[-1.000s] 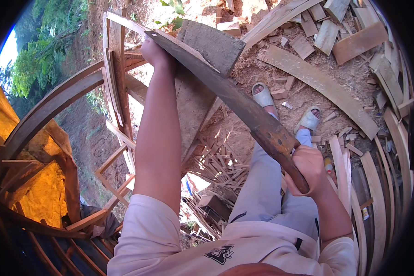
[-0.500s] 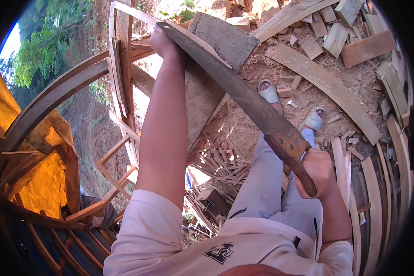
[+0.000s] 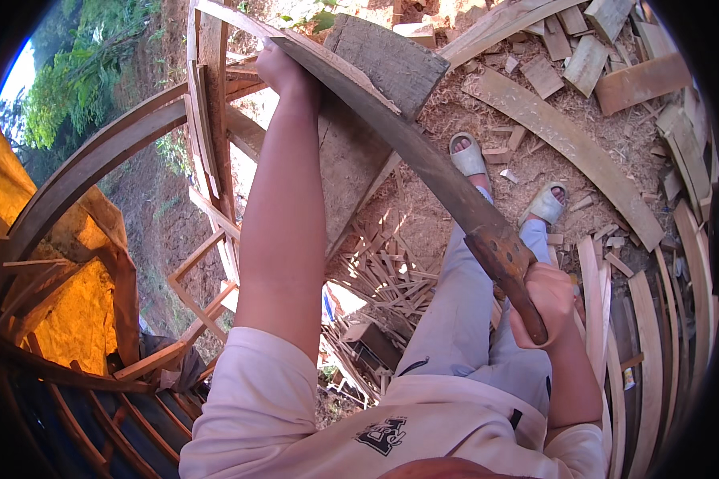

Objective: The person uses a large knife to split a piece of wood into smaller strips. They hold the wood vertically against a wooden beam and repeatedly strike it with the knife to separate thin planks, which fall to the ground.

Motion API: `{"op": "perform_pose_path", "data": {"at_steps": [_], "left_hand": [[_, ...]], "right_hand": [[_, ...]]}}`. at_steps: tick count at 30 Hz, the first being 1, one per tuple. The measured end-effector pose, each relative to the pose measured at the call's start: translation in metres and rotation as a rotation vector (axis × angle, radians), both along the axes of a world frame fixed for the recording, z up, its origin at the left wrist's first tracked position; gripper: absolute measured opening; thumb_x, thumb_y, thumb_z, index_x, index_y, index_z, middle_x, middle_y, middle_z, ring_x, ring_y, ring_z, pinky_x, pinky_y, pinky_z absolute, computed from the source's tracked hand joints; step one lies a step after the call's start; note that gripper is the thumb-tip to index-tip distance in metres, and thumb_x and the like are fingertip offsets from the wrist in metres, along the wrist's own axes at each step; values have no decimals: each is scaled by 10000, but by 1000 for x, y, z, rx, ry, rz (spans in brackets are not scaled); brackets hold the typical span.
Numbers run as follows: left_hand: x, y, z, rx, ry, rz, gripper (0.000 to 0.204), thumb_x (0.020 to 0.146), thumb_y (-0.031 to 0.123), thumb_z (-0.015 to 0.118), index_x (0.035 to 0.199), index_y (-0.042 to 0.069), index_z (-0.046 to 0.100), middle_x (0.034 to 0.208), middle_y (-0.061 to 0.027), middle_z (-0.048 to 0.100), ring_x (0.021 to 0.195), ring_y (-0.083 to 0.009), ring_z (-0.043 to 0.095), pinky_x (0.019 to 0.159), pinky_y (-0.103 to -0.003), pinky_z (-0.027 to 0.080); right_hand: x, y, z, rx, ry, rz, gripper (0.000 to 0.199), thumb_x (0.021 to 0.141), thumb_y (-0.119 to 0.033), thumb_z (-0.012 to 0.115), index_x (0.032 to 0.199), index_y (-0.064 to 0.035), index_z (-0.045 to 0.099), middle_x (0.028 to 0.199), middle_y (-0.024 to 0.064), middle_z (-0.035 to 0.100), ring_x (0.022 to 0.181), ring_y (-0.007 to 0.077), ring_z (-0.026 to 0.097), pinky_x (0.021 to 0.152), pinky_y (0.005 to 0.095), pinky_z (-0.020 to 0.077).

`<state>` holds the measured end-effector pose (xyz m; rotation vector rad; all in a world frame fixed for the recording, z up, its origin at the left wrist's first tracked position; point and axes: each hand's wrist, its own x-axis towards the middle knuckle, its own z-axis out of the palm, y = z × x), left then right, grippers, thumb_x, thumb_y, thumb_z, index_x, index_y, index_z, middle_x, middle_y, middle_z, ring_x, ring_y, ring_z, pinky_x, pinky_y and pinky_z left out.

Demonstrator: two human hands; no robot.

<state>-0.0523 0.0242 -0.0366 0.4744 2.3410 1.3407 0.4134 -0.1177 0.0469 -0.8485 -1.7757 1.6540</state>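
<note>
My right hand [image 3: 548, 303] is closed around the brown wooden handle [image 3: 510, 275] of a handsaw. The long dark saw blade [image 3: 423, 156] slants away to the far left, seen nearly edge-on. Along its far side lies a pale, curved wooden strip [image 3: 339, 65], resting by a wide grey plank [image 3: 387, 60]. My left arm reaches forward, and my left hand [image 3: 281, 70] grips the strip beside the saw's far end. The fingertips of that hand are partly hidden. Below the blade, a broad board [image 3: 347, 160] slopes down toward me.
Sandalled feet [image 3: 467, 156] stand on sawdust-strewn ground. A curved board [image 3: 571, 148] and several offcuts [image 3: 583, 64] lie at the right. Thin wood scraps [image 3: 391, 283] are heaped below the board. Upright timbers [image 3: 214, 104] and an orange tarp [image 3: 72, 319] are at left.
The saw has shifted slightly and its blade has turned more edge-on, so the hole near its tip no longer shows. My right hand moved a little toward me; my left hand stays put.
</note>
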Motion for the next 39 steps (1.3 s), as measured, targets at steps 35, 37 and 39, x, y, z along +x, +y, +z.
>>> {"op": "perform_pose_path", "data": {"at_steps": [35,37,39], "left_hand": [[5,4,1,-9,-65,-42,420,1031,264,481,955,-92,690,898,-175,739,779,-266,717,726,-413,551],[4,2,2,-9,-76,-18,394,1013,248,498,968,-92,691,905,-171,742,783,-259,721,724,-407,554],[8,1,0,-38,-14,-12,381,1010,235,504,987,-97,689,916,-172,745,783,-256,722,724,-404,556]], "right_hand": [[-112,50,0,62,36,-75,202,635,-28,721,707,-46,534,619,120,512,547,350,556,533,435,440],[-120,52,-1,55,31,-73,199,641,-26,726,707,-51,539,624,120,517,557,353,559,540,435,445],[-114,51,-2,22,10,-61,198,646,-27,730,703,-56,543,627,119,520,564,355,560,546,434,448]]}}
